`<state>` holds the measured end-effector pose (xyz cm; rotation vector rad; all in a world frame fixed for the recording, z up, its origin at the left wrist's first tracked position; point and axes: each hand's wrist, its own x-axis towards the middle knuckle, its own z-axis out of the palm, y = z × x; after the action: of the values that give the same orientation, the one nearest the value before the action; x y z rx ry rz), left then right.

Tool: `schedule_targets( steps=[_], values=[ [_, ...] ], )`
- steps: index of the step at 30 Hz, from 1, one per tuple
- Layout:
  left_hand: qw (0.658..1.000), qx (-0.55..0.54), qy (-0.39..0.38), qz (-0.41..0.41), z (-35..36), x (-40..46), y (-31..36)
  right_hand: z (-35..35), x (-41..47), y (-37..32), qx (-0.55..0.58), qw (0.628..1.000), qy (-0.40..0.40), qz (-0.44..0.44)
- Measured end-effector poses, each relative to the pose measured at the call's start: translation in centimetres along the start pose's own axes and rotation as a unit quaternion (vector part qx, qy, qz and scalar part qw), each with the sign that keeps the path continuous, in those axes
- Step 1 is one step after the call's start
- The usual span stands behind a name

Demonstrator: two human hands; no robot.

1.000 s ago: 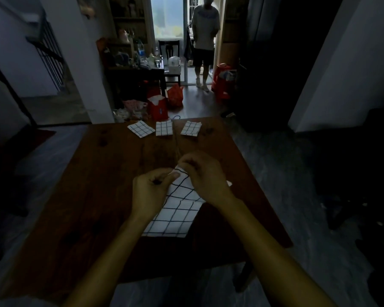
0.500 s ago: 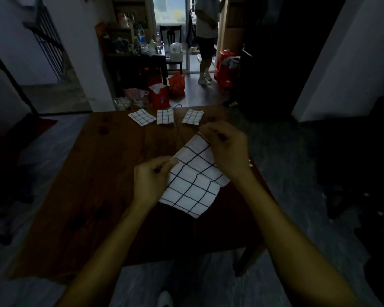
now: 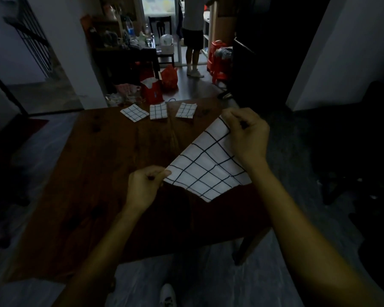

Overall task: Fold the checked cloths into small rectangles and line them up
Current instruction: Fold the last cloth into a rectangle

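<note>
A white cloth with a black check (image 3: pixel 205 165) is stretched in the air above the right half of the brown wooden table (image 3: pixel 102 173). My left hand (image 3: pixel 145 187) pinches its near-left corner. My right hand (image 3: pixel 245 134) pinches its far-right corner, higher and farther away. The cloth hangs slanted between them, its lower corner pointing down toward the table. Three small folded checked cloths lie in a row along the table's far edge: one at the left (image 3: pixel 134 112), one in the middle (image 3: pixel 158 110), one at the right (image 3: pixel 186 110).
Beyond the table, red bags (image 3: pixel 152 90) and clutter sit on the floor. A person (image 3: pixel 193 34) stands in the far doorway. A dark cabinet (image 3: pixel 264 52) rises at the right and a white wall (image 3: pixel 71 52) at the left. My shoe (image 3: pixel 167 295) shows below the table's near edge.
My right hand has pulled its corner up and away to the right, spreading the cloth out from a bunched state. My left hand has stayed near the same place.
</note>
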<state>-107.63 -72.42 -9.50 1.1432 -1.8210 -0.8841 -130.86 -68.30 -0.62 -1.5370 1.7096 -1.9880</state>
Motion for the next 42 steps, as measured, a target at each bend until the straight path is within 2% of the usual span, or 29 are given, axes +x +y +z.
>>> schedule_targets(
  steps=[2,4,6,9,12,15,19,24,27,30,32,34,35,36,37,40,42],
  values=[
    [0.999,0.041,-0.02,0.005,-0.4,0.3,-0.6,0.0,0.0,-0.2,-0.007,1.0,0.014,-0.002],
    [0.994,0.104,-0.031,0.006,-1.4,0.1,-1.8,-0.7,0.5,-0.5,-0.007,0.997,0.072,-0.005],
    [0.992,0.124,-0.01,-0.02,-2.6,-0.7,-3.0,-2.0,1.7,-0.5,-0.024,0.994,0.108,-0.028],
    [0.995,0.092,0.04,-0.02,-2.8,-0.5,-1.7,-2.7,2.2,0.0,-0.086,0.993,0.022,-0.072],
    [0.998,0.064,-0.024,0.019,-0.9,1.0,2.3,-1.0,0.3,1.1,-0.091,0.99,-0.083,-0.074],
    [0.993,0.024,-0.093,0.061,1.3,2.1,5.3,0.4,-1.2,1.8,-0.062,0.984,-0.139,-0.088],
    [0.985,-0.047,-0.152,0.066,2.6,2.6,5.4,1.3,-1.5,1.2,-0.024,0.984,-0.154,-0.083],
    [0.991,-0.045,-0.119,0.044,3.1,2.6,3.8,0.8,-1.4,0.8,-0.011,0.99,-0.115,-0.078],
    [0.997,-0.041,-0.064,0.033,3.3,3.0,3.7,0.7,-1.5,0.7,0.013,0.994,-0.105,-0.039],
    [0.999,-0.032,-0.01,0.036,3.4,3.8,4.1,0.5,-2.0,-0.1,0.055,0.992,-0.108,0.036],
    [0.998,-0.047,0.015,0.033,3.3,4.2,4.6,0.0,-2.3,-0.9,0.101,0.974,-0.179,0.097],
    [0.998,-0.057,0.009,0.039,3.1,4.6,4.9,-0.6,-2.4,-1.5,0.15,0.924,-0.301,0.181],
    [0.997,-0.064,-0.01,0.044,3.0,4.8,5.1,-0.7,-2.5,-1.7,0.154,0.903,-0.338,0.215],
    [0.996,-0.072,-0.034,0.05,2.9,5.1,5.2,-0.7,-2.6,-1.6,0.146,0.901,-0.34,0.224],
    [0.994,-0.078,-0.058,0.059,2.8,5.2,5.4,-0.5,-2.6,-1.2,0.13,0.917,-0.31,0.216],
    [0.986,-0.086,-0.113,0.082,2.5,5.5,6.1,0.2,-2.9,0.5,0.034,0.974,-0.177,0.14],
    [0.982,-0.1,-0.133,0.089,2.2,5.5,6.7,0.4,-3.1,1.4,-0.007,0.977,-0.192,0.096]
  ],
)
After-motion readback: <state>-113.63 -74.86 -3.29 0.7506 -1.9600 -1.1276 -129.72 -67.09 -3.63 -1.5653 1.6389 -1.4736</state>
